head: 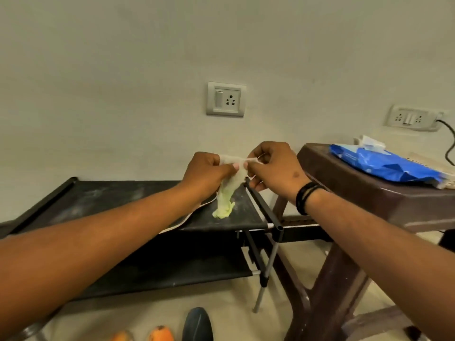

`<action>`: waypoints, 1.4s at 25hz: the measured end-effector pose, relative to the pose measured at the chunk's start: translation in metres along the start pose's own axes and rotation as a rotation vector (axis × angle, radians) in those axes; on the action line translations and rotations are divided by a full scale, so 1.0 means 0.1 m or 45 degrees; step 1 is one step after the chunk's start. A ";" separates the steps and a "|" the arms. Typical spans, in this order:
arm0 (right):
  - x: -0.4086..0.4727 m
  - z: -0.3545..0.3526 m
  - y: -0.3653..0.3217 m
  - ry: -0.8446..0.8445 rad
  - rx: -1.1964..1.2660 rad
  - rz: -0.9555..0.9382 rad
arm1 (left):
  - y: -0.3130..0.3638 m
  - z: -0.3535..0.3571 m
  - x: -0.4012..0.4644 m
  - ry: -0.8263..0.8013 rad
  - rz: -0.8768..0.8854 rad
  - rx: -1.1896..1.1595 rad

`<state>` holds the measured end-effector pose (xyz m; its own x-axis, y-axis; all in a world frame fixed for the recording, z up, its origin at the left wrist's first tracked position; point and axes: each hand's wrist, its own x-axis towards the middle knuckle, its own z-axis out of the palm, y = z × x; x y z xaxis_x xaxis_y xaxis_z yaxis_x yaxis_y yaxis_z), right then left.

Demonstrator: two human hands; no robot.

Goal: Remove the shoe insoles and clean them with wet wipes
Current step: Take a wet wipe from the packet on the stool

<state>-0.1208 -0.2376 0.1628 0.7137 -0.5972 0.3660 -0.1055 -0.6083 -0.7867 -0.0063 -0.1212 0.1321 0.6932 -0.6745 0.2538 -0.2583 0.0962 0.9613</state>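
Spreading wet wipe (231, 178) above rack shelf (138, 200) | left hand (206, 175) and right hand (273, 168) both pinching wipe edges | pull apart evenly, avoid tearing | insole edge (187, 217) under left forearm

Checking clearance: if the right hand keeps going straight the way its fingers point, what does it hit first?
The right hand points left, toward the left hand. Both pinch the wet wipe between them, so the left hand's fingertips come first, almost at once. Depth is unclear in this one view.
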 end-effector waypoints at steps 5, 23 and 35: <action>-0.10 0.35 0.10 -0.054 -0.031 -0.005 | -0.39 -0.37 0.01 0.138 -0.033 0.197; -0.29 0.88 -0.09 -0.335 1.117 0.566 | -0.45 -0.55 0.17 0.321 0.099 0.331; -0.09 0.86 0.01 0.020 1.077 0.621 | -0.53 -0.33 0.41 0.331 0.035 0.284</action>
<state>-0.0677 -0.1882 0.1157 0.7137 -0.6942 -0.0928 0.1490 0.2800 -0.9484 0.0585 -0.1299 0.0950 0.8249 -0.4619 0.3258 -0.4000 -0.0698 0.9139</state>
